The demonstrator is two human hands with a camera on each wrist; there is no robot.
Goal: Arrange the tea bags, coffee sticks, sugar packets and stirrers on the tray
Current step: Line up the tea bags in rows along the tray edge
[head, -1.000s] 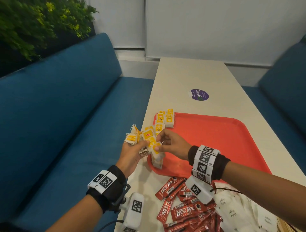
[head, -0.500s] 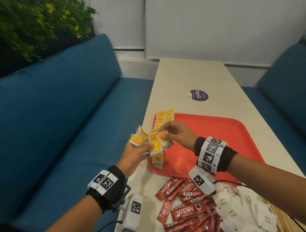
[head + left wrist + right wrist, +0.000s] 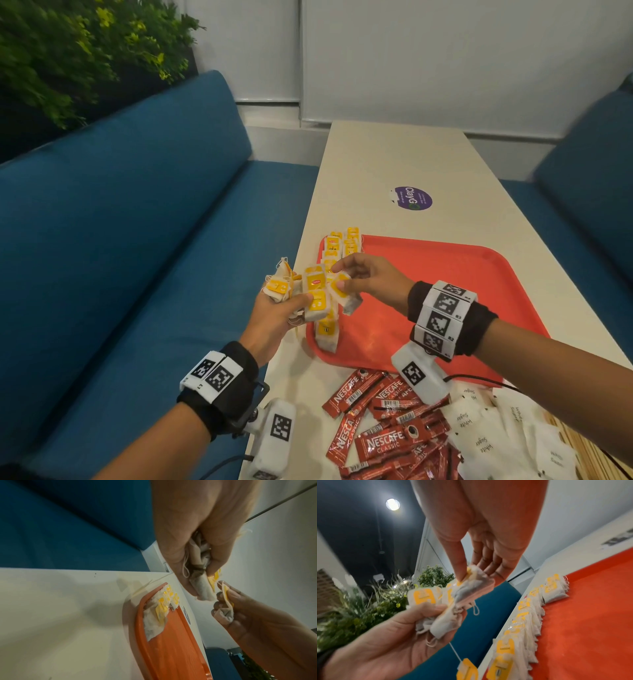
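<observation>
Your left hand [image 3: 274, 317] grips a bunch of tea bags [image 3: 310, 291] (too bunched to count); your right hand [image 3: 368, 281] pinches one tea bag [image 3: 344, 294] above the tray [image 3: 479, 274].

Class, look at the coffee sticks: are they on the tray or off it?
Off it. The coffee sticks lie in a loose heap on the table, just outside the tray's near rim.

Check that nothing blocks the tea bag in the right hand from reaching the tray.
Nothing visible does. The right hand pinches the tea bag just above the tray, by the row of bags along its left edge.
</observation>
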